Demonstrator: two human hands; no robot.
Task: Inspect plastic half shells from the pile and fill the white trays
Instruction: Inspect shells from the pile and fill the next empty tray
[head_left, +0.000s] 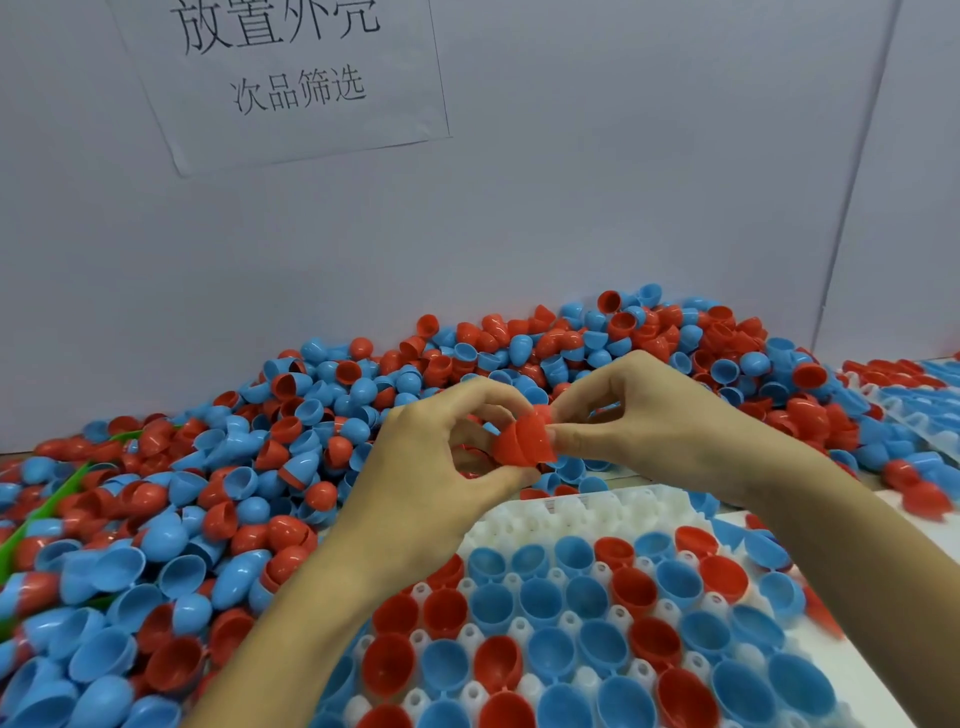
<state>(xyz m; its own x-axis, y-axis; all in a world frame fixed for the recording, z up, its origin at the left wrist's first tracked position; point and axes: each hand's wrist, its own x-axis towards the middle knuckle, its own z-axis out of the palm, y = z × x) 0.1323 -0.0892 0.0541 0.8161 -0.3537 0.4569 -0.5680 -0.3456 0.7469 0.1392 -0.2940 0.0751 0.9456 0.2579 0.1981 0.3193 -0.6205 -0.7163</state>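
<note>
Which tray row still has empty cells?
The far row of the white tray, just below the hands: its cells show bare white, while the nearer rows hold red and blue shells.

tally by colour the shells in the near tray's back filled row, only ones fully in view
blue shells: 4
red shells: 2
total: 6
The row's ends are hidden, so they are left out.
</note>
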